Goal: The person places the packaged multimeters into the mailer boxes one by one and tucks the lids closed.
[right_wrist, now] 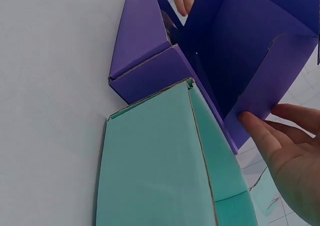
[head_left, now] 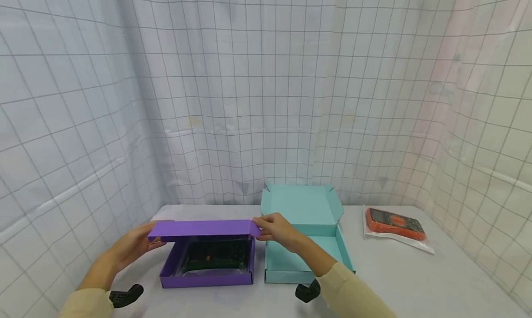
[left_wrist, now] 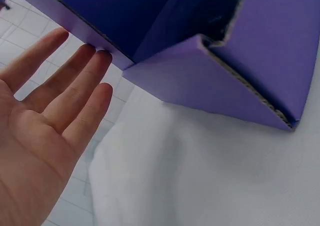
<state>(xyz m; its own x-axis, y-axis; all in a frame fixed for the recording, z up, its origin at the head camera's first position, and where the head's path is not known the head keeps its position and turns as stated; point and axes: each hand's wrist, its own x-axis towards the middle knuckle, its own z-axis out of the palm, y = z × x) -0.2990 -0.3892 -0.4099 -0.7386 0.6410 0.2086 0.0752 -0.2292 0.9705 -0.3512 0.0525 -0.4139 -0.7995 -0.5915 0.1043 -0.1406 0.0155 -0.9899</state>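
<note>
A purple cardboard box (head_left: 208,280) stands on the table with its lid (head_left: 203,228) partly raised. Inside it lies a dark green-black object (head_left: 216,255) in clear plastic; its kind is not clear. My right hand (head_left: 280,232) pinches the lid's right side flap (right_wrist: 272,78) between thumb and fingers. On the other side, my left hand (left_wrist: 47,101) holds its fingers nearly straight, fingertips touching the lid's left side flap (left_wrist: 92,33). Just right of the purple box is a light teal box (head_left: 287,276) with its lid up, partly hidden by my right forearm.
At the far right of the table (head_left: 395,281), an orange and black multimeter (head_left: 395,223) lies in a clear plastic bag. White curtains (head_left: 232,101) with a grid pattern surround the table at the back and both sides.
</note>
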